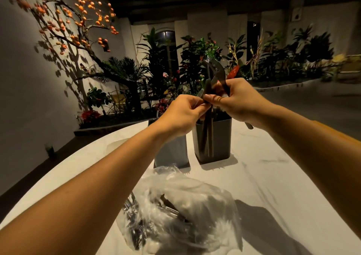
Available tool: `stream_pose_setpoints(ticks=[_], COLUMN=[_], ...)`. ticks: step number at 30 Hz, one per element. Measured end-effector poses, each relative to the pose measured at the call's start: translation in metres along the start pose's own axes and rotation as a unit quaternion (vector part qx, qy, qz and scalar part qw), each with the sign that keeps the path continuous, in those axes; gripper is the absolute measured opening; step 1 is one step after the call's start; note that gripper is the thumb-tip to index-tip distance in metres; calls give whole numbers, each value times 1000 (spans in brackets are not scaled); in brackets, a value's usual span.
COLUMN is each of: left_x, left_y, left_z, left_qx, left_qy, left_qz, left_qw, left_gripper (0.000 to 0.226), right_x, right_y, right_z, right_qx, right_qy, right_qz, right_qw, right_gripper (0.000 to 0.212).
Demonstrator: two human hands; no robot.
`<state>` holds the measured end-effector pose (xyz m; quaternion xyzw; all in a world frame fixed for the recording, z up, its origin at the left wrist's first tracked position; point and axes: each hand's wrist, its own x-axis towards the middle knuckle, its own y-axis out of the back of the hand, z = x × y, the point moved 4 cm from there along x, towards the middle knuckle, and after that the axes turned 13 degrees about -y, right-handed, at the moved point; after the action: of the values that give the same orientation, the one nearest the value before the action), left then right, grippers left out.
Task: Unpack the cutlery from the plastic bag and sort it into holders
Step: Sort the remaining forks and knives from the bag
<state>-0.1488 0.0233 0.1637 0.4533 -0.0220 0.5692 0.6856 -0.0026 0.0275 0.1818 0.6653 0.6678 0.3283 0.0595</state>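
A bundle of cutlery (212, 83) is held at frame centre above the dark holder (214, 139), gripped by the right hand (240, 102); one piece is pinched by the left hand (181, 116), probably for sorting. The plastic bag (181, 211) lies below.

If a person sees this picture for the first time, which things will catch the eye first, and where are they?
The left hand and right hand meet at the centre, gripping a bundle of cutlery above the dark holder. In the near foreground a crumpled plastic bag with more cutlery inside lies on the white table. At upper left, a bare tree with orange fruits stands against the wall.
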Motion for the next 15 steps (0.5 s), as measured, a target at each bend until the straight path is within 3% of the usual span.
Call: stream_pose_setpoints(ticks=[8, 15], left_x=[54, 83], left_y=[12, 9], left_z=[2, -11], left_qx=[45, 59], left_qy=[-30, -47], left_qz=[49, 83], left_qw=[997, 994], left_gripper=[19, 17], right_x=[41, 71], right_y=[22, 31], right_z=[-8, -5], right_qx=[-20, -69], right_qy=[26, 57], right_qz=[54, 82], right_qw=[998, 993], right_gripper=[5, 12])
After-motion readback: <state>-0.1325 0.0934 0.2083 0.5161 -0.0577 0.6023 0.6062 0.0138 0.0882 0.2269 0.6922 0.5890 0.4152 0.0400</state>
